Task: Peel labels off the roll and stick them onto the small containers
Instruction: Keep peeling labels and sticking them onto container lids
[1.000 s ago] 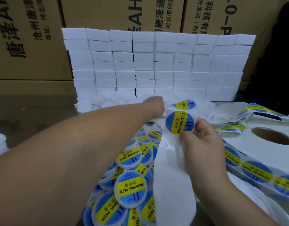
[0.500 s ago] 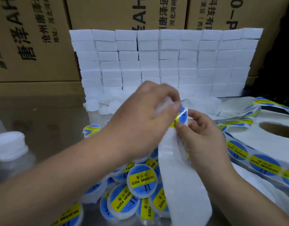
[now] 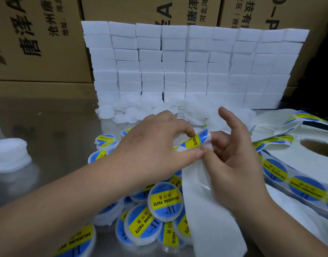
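At the near edge of the steel table (image 3: 54,138), labelled soldering-paste containers (image 3: 165,201) lie heaped beside the spent backing strip (image 3: 209,210); keep that strip taut under your right hand (image 3: 233,164), whose upper fingers are spread while the thumb and lower fingers trap the liner. Your left hand (image 3: 154,151) pinches the label (image 3: 195,140) between thumb and forefinger; peel slowly, touching only its edge. Whether a container sits under that hand, I cannot tell. Unlabelled white containers (image 3: 122,112) wait toward the far edge, the label roll (image 3: 304,164) at the right.
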The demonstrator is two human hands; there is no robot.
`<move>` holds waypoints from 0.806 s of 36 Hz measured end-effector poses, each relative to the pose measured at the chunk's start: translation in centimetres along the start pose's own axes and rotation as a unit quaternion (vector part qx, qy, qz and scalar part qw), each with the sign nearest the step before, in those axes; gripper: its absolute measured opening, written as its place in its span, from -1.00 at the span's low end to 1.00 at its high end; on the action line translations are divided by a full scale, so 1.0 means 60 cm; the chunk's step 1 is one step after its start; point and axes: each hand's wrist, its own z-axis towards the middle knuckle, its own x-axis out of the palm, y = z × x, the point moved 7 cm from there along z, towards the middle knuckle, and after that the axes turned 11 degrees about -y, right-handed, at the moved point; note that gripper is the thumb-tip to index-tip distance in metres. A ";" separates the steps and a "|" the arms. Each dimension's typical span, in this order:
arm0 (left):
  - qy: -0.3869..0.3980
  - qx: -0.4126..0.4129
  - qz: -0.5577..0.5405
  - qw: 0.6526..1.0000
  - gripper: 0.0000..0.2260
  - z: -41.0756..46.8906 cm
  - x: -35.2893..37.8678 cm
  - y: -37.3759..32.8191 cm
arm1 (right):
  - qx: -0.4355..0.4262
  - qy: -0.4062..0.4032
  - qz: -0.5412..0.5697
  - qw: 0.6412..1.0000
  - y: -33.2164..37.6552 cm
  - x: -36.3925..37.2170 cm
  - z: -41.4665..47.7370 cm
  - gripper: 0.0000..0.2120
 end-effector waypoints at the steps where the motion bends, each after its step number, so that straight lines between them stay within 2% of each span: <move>1: 0.005 0.000 0.004 1.000 -0.84 0.000 0.000 0.001 | -0.010 0.002 -0.007 1.000 0.000 0.000 0.000 -0.34; 12: -0.003 -0.030 -0.003 1.000 -0.72 0.008 -0.013 0.016 | -0.039 0.009 -0.045 0.998 0.004 -0.004 -0.002 -0.39; 17: 0.008 0.036 0.075 0.997 -0.55 0.000 -0.001 0.000 | -0.042 0.007 -0.057 0.997 0.003 -0.003 -0.003 -0.43; 21: 0.017 0.062 0.108 0.992 -0.52 0.000 -0.001 -0.001 | -0.046 0.022 -0.072 0.996 0.004 0.004 -0.005 -0.49; 25: 0.011 0.023 0.055 0.998 -0.64 0.010 -0.014 0.010 | -0.050 0.025 -0.097 0.994 0.003 0.004 -0.006 -0.47; 29: -0.074 -0.044 -0.011 0.996 -0.86 0.027 -0.051 0.034 | -0.023 0.014 -0.107 0.994 -0.003 -0.001 -0.005 -0.41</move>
